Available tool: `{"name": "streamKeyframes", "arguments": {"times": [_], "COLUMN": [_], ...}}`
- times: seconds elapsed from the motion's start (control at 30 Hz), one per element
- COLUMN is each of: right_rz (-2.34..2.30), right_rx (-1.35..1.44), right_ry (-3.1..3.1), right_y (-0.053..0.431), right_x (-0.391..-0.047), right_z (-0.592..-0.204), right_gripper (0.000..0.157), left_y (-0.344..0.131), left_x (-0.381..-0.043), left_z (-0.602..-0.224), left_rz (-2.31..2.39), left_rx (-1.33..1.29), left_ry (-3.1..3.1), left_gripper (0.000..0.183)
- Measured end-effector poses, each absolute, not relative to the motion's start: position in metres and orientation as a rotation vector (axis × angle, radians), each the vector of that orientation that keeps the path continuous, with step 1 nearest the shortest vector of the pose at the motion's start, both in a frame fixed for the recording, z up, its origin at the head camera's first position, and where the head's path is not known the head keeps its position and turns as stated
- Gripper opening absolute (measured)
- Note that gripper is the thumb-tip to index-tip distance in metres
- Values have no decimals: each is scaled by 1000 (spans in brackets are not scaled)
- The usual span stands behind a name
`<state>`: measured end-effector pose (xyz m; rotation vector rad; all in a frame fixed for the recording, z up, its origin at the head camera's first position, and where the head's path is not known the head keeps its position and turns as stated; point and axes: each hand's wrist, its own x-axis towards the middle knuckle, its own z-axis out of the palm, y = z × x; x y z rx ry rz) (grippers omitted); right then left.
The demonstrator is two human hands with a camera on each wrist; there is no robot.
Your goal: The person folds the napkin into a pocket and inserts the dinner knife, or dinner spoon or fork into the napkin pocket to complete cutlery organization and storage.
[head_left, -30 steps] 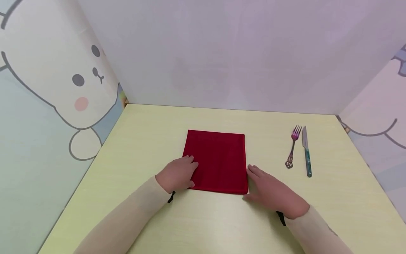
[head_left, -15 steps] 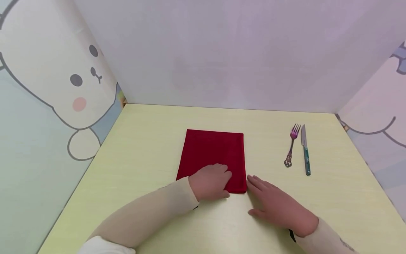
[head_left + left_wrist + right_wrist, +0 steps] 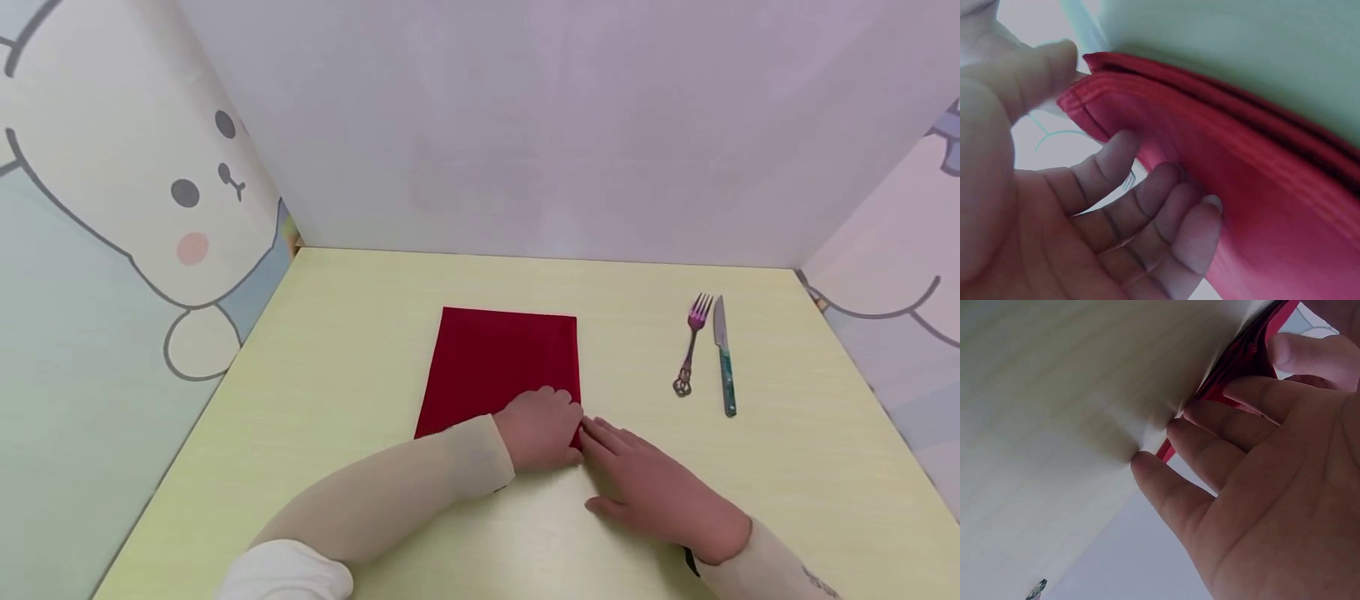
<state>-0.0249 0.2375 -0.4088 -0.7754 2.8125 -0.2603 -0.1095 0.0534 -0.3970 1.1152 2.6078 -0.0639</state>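
A folded red cloth napkin (image 3: 495, 358) lies in a square near the middle of the table. My left hand (image 3: 538, 429) rests on its near right part, the sleeve crossing the near left corner. In the left wrist view, loosely bent fingertips (image 3: 1200, 222) touch the top of the red cloth (image 3: 1254, 194), while the thumb sits by a layered corner. My right hand (image 3: 652, 487) lies along the right edge with straight fingers. Seen from the right wrist, its fingertips (image 3: 1147, 464) touch the table beside the stacked folds (image 3: 1241, 359). The two hands nearly meet at that edge.
To the right lie a purple-tinted fork (image 3: 691, 342) and a knife (image 3: 724, 358) with a green handle, side by side. The pale wooden table (image 3: 345, 325) meets a plain back wall (image 3: 525, 125). Side panels with cartoon animals (image 3: 187, 192) flank it.
My left hand has slid rightward over the napkin, from its left side to the right edge. My right hand has shifted slightly nearer, still by the right edge. The napkin has stayed in place.
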Motion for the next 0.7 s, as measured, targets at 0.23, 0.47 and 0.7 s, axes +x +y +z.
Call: {"name": "streamKeyframes", "arguments": {"times": [0.23, 0.47, 0.7], "right_rz": [-242, -220, -240], "right_rx": [-747, -764, -765], "right_ry": [2790, 2788, 2797], "right_y": [237, 240, 240], "right_x": [-22, -15, -12], "right_z": [-407, -409, -408], "right_gripper": [85, 88, 86], "left_y": [54, 53, 54], "left_x": [-113, -114, -112], "left_z": [-398, -399, -400], "left_rz": [-141, 12, 36], "left_rx": [1160, 1125, 1165], "left_ry": [2619, 2558, 2535], "left_gripper": [43, 39, 30]}}
